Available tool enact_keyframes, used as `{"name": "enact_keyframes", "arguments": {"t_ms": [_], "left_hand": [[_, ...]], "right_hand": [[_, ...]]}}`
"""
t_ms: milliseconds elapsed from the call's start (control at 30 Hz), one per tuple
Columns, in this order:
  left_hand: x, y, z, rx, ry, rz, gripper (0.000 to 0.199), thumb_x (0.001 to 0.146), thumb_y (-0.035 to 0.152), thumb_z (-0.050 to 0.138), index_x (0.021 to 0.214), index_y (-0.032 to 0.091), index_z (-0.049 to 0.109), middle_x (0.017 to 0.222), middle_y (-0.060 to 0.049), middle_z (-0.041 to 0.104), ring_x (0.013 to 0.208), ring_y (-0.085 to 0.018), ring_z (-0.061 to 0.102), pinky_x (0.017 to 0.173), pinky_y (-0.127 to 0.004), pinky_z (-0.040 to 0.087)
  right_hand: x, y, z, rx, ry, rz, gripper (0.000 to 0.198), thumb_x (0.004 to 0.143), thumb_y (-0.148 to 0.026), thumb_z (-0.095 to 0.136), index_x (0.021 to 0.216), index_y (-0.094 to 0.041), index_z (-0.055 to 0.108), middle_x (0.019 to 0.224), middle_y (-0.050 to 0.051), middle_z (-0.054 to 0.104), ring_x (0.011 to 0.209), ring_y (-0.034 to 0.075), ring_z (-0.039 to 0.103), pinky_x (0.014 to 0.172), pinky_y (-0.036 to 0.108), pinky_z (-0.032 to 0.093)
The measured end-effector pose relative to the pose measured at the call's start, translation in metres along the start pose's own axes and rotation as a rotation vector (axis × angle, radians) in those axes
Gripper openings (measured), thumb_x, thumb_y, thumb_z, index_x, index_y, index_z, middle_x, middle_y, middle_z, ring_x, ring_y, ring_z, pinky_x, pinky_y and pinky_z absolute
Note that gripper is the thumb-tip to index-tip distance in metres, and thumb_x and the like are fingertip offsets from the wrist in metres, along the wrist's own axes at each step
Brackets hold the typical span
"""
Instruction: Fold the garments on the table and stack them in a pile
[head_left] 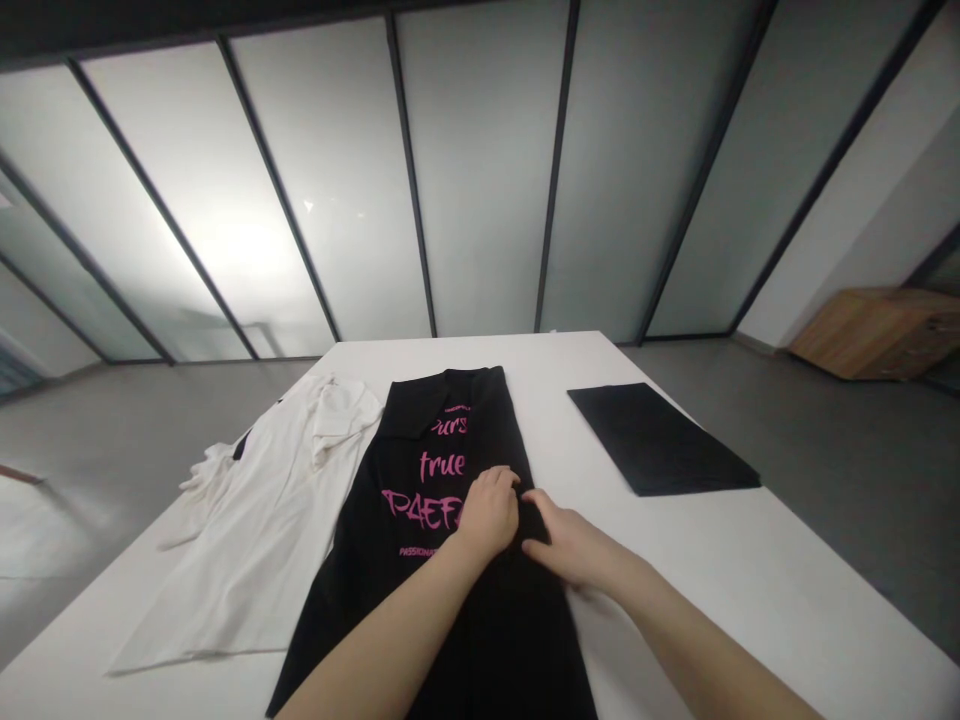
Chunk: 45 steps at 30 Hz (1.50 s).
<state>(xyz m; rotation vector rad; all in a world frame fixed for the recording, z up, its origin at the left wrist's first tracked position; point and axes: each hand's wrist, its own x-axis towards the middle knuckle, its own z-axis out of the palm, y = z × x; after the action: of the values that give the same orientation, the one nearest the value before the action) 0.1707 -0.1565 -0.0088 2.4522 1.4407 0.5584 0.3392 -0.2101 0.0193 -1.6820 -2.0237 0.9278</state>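
Observation:
A black T-shirt with pink lettering lies lengthwise in front of me, its right side folded over part of the print. A sleeve is folded in at the upper left. My left hand rests palm down on the folded strip, fingers together and slightly bent over the cloth. Just to its right, my right hand touches the shirt's right edge. Its thumb and forefinger are apart against the black fabric; the other fingers are partly hidden beneath the hand.
A white shirt lies spread and rumpled on the left of the white table. On the right lies a flat, dark folded rectangle. Frosted glass panels stand beyond the table, and a wooden cabinet is at far right.

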Motion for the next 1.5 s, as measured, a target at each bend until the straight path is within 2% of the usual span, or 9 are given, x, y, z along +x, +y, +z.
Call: {"name": "enact_keyframes", "arguments": {"t_ms": [233,700,800,933,1033,1100,1200,1300,1500], "left_hand": [[-0.006,0.003,0.008,0.069,-0.036,0.055,0.046,0.095,0.007,0.045,0.134,0.019,0.067,0.155,-0.008,0.06,0.15,-0.026,0.047,0.125,-0.044,0.038],[-0.08,0.032,0.016,0.129,-0.089,0.124,0.041,0.101,0.019,0.044,0.138,0.023,0.062,0.164,-0.008,0.048,0.155,-0.028,0.039,0.126,-0.048,0.036],[-0.072,0.032,0.008,0.163,-0.157,0.149,0.04,0.099,0.029,0.053,0.137,0.022,0.061,0.162,-0.012,0.049,0.15,-0.034,0.043,0.12,-0.052,0.041],[-0.036,0.034,-0.01,0.21,-0.293,0.131,0.035,0.094,0.041,0.06,0.12,0.02,0.068,0.128,-0.016,0.067,0.118,-0.037,0.061,0.099,-0.05,0.053],[-0.013,0.03,-0.007,0.255,-0.145,0.024,0.033,0.1,0.03,0.047,0.122,0.017,0.068,0.12,-0.016,0.067,0.116,-0.034,0.061,0.1,-0.05,0.051],[-0.008,0.022,0.004,0.265,-0.019,0.005,0.041,0.101,0.028,0.045,0.135,0.015,0.063,0.133,-0.018,0.064,0.13,-0.036,0.055,0.111,-0.053,0.045],[-0.01,0.011,0.023,0.255,0.061,0.04,0.056,0.1,0.031,0.048,0.151,0.009,0.05,0.15,-0.022,0.056,0.143,-0.037,0.047,0.12,-0.055,0.038],[-0.014,0.006,0.031,0.219,0.09,0.017,0.055,0.1,0.028,0.047,0.15,0.005,0.05,0.149,-0.024,0.057,0.145,-0.036,0.048,0.122,-0.053,0.038],[-0.015,0.009,0.03,0.186,0.094,-0.007,0.051,0.099,0.03,0.049,0.145,0.008,0.055,0.155,-0.022,0.054,0.151,-0.036,0.044,0.124,-0.054,0.037]], "right_hand": [[-0.005,0.0,-0.01,0.167,-0.662,0.208,0.021,0.087,-0.019,0.06,0.108,-0.021,0.062,0.054,-0.006,0.061,0.046,0.017,0.064,0.046,0.022,0.047],[-0.021,-0.027,-0.006,0.157,-1.341,0.161,0.013,0.076,-0.028,0.071,0.088,-0.024,0.075,0.059,-0.006,0.069,0.044,0.012,0.063,0.037,0.016,0.033],[-0.016,-0.02,-0.013,0.201,-1.18,0.079,0.019,0.085,-0.036,0.067,0.094,-0.023,0.077,0.051,-0.006,0.063,0.04,0.01,0.053,0.041,0.017,0.035],[-0.001,-0.01,-0.019,0.419,-0.45,-0.103,0.031,0.097,-0.043,0.057,0.082,-0.019,0.068,0.057,-0.003,0.063,0.049,0.011,0.054,0.054,0.022,0.044],[0.013,-0.011,-0.014,0.417,0.06,-0.233,0.034,0.102,-0.043,0.049,0.084,-0.02,0.066,0.076,0.003,0.072,0.073,0.018,0.066,0.072,0.029,0.053],[0.026,-0.012,-0.008,0.329,0.217,-0.31,0.032,0.103,-0.039,0.047,0.096,-0.02,0.071,0.097,0.007,0.076,0.092,0.022,0.07,0.086,0.034,0.055],[0.054,-0.01,-0.002,0.143,0.29,-0.364,0.041,0.104,-0.033,0.041,0.126,-0.019,0.072,0.131,0.012,0.072,0.123,0.025,0.066,0.111,0.04,0.048],[0.094,-0.003,0.0,-0.148,0.23,-0.278,0.055,0.105,-0.031,0.033,0.153,-0.017,0.058,0.16,0.012,0.054,0.152,0.028,0.043,0.127,0.046,0.032],[0.171,0.0,-0.003,-0.468,0.099,0.066,0.069,0.106,-0.039,0.038,0.167,-0.006,0.031,0.176,0.019,0.02,0.162,0.039,0.017,0.129,0.053,0.017]]}}
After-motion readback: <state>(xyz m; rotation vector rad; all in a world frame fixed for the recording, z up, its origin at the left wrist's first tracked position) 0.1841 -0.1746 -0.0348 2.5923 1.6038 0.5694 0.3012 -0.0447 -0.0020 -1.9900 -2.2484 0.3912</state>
